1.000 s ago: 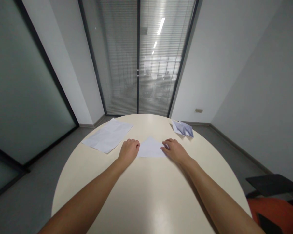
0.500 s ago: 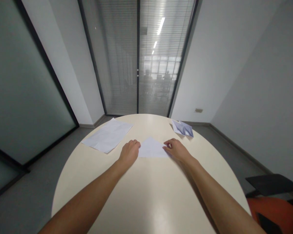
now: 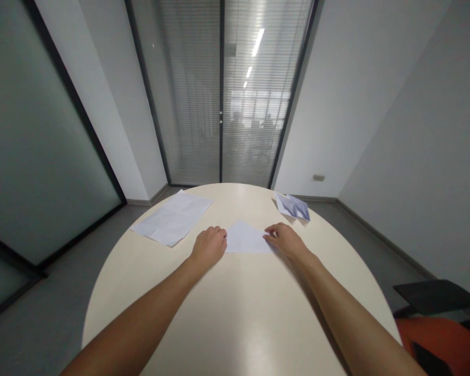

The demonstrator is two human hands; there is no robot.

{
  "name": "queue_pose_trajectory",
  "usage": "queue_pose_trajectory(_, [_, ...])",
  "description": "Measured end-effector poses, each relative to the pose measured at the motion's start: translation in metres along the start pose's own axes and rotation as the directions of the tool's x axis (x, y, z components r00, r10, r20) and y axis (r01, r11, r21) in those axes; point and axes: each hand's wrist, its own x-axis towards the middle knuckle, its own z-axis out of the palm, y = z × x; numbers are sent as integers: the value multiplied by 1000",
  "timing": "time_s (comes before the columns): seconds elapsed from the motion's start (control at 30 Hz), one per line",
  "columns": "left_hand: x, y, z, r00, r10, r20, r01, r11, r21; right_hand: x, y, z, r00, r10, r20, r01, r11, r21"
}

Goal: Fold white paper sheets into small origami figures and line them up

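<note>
A white sheet of paper folded into a triangle [image 3: 244, 240] lies on the table, its peak pointing away from me and its long edge towards me. At its left corner, my left hand [image 3: 210, 243] has its fingers curled over the paper, covering that corner. My right hand [image 3: 286, 241] pinches the right corner between thumb and fingers. The fingertips of the left hand are partly hidden behind its knuckles.
The round cream table [image 3: 235, 313] carries a flat white sheet [image 3: 174, 216] at the far left and a creased, folded paper [image 3: 292, 207] at the far right. An orange and black chair [image 3: 441, 339] stands right of the table. Glass panels with blinds [image 3: 196, 104] are behind.
Both hands have shifted very slightly to the right, and the folded paper with them. The other papers have stayed where they were.
</note>
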Motion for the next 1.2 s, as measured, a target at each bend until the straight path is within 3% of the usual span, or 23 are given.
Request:
queue_pose_trajectory(0.3, [-3,5,0,999,44,-22,-42,997,69,1,1,0,1000,20,4,-21,1000,24])
queue_pose_trajectory(0.57, [-5,12,-1,995,96,39,-99,989,106,1,-2,-2,999,50,15,-51,998,33])
queue_pose_trajectory(1.2, [-10,24,-3,997,65,45,-70,991,118,0,-8,-3,1000,-9,30,8,1000,15])
